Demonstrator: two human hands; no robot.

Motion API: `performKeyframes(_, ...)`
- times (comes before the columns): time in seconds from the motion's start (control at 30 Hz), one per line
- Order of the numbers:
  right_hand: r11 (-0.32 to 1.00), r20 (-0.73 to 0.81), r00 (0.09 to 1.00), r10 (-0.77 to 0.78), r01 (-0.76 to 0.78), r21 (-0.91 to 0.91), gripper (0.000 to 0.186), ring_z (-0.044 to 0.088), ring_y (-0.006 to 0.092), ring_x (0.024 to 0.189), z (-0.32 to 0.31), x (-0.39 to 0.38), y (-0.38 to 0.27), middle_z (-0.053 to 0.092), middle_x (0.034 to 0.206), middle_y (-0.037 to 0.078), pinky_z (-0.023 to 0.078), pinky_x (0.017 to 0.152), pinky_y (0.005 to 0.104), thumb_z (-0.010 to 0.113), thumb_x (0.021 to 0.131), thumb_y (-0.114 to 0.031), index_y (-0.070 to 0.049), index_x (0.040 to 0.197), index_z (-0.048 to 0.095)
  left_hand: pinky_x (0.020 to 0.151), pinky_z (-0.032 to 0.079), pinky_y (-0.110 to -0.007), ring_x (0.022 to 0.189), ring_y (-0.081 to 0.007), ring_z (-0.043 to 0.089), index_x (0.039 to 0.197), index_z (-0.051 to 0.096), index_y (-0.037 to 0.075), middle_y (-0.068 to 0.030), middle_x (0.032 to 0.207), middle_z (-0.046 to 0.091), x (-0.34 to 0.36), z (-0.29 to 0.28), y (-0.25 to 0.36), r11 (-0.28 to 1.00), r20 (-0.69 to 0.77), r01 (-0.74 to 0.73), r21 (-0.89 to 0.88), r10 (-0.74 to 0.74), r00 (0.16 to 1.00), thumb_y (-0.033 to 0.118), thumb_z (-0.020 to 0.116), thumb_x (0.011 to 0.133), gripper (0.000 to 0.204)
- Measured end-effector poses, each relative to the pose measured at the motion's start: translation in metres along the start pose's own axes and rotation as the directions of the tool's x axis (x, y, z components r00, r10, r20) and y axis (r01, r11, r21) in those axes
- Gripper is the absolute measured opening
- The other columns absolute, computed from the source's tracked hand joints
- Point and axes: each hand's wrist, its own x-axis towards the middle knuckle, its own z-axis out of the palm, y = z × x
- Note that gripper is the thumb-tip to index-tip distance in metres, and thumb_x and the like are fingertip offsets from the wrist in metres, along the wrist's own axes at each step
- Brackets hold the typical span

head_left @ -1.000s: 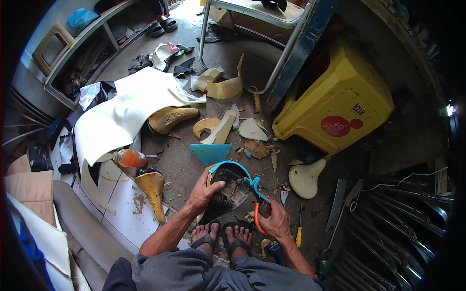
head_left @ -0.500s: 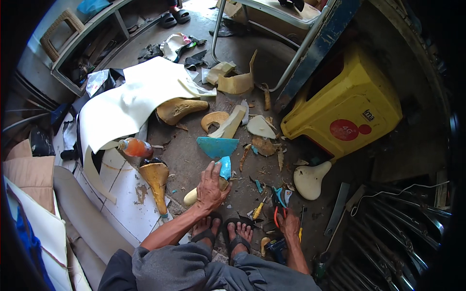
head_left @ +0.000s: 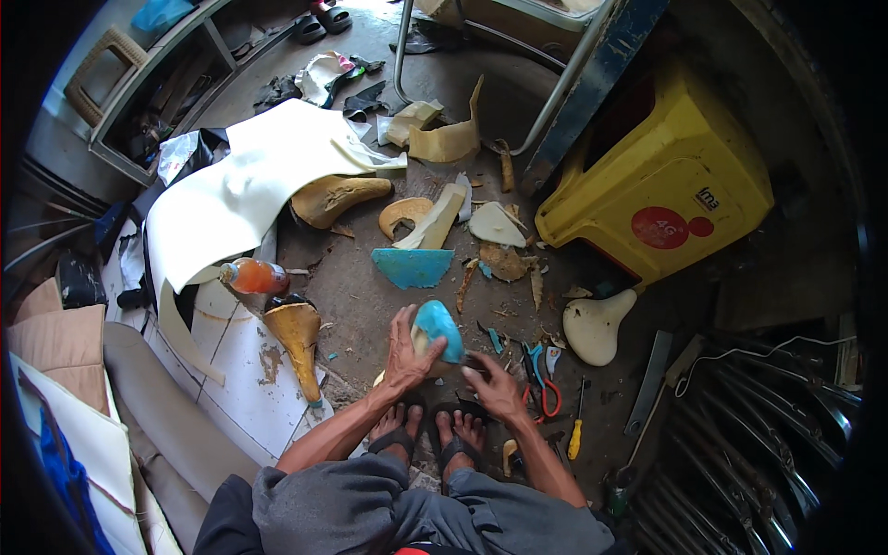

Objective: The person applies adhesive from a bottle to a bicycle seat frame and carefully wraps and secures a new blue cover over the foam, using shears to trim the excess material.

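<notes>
A bike saddle pad (head_left: 438, 326) with a glossy blue patch over cream foam is in my left hand (head_left: 407, 356). My left fingers wrap its left side and tilt it up above my feet. My right hand (head_left: 495, 387) is just right of the pad, fingers bent towards its lower edge. What those fingers hold, if anything, is hard to make out. Red-handled scissors (head_left: 548, 400) and pliers with blue handles (head_left: 534, 359) lie to the right of that hand. A yellow-handled screwdriver (head_left: 575, 438) rests beyond them.
A flat blue piece (head_left: 413, 267) and foam scraps lie ahead. A cream saddle pad (head_left: 597, 326) sits right, below a yellow plastic stool (head_left: 661, 185). A worn brown saddle (head_left: 294, 335), an orange bottle (head_left: 253, 276) and a white foam sheet (head_left: 236, 185) are left. Metal tubes (head_left: 768, 444) crowd the right.
My right hand has left the scissors and come over beside the saddle pad. The left hand has lifted and turned the pad, so more of its blue face shows.
</notes>
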Motion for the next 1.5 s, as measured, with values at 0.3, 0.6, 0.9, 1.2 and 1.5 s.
performKeyframes(0.3,0.820,0.189,0.981,0.040,-0.141,0.555,0.047,0.060,0.0111,0.094,0.018,0.031,0.014,0.067,0.107,0.005,0.049,0.084,0.0263,0.073,0.093,-0.031,-0.002,0.129,0.062,0.114,0.031,-0.049,0.138,-0.0438,0.037,0.150,0.027,0.002,-0.0281,0.147,0.036,0.000,-0.006,-0.007,0.976,0.095,0.182,-0.118,-0.171,0.981,0.045,0.071,0.088,0.088)
performKeyframes(0.6,0.976,0.002,1.000,-0.006,0.006,0.219,0.047,0.064,0.0135,0.094,0.004,0.059,0.024,0.070,0.107,0.006,0.051,0.079,0.0289,0.067,0.096,-0.037,-0.003,0.128,0.063,0.114,0.032,-0.053,0.140,-0.0472,0.031,0.154,0.017,0.006,-0.0282,0.150,0.028,-0.010,0.001,-0.008,0.997,0.169,-0.052,0.051,0.043,0.985,0.036,0.078,0.081,0.099)
performKeyframes(0.9,0.991,-0.488,0.872,0.040,-0.098,-0.095,0.036,0.069,0.0285,0.097,-0.051,-0.043,0.083,0.070,0.109,0.017,0.054,0.083,0.0386,0.062,0.097,-0.026,-0.004,0.126,0.062,0.110,0.035,-0.058,0.134,-0.0525,0.033,0.155,0.010,0.012,-0.0310,0.151,0.020,-0.028,0.010,-0.006,0.975,0.197,-0.100,0.198,0.060,0.979,0.020,0.085,0.073,0.111)
performKeyframes(1.2,0.766,-0.419,0.903,-0.089,-0.207,-0.608,0.051,0.053,0.0450,0.107,-0.043,-0.092,0.115,0.052,0.114,0.024,0.045,0.090,0.0520,0.069,0.079,-0.009,0.001,0.127,0.053,0.110,0.032,-0.057,0.136,-0.0426,0.035,0.148,0.037,0.018,-0.0226,0.151,0.032,-0.012,0.011,0.019,0.827,0.169,-0.396,0.399,0.358,0.918,0.020,0.076,0.079,0.080)
performKeyframes(1.5,0.694,-0.489,0.872,-0.022,-0.339,-0.636,0.047,0.057,0.0466,0.097,-0.065,-0.077,0.124,0.058,0.104,0.027,0.046,0.085,0.0549,0.068,0.074,-0.010,0.003,0.117,0.052,0.109,0.036,-0.049,0.122,-0.0276,0.052,0.116,0.063,0.013,-0.0089,0.122,0.059,0.049,0.018,0.017,0.377,0.580,-0.863,0.336,0.639,0.505,0.021,0.067,0.085,0.032)
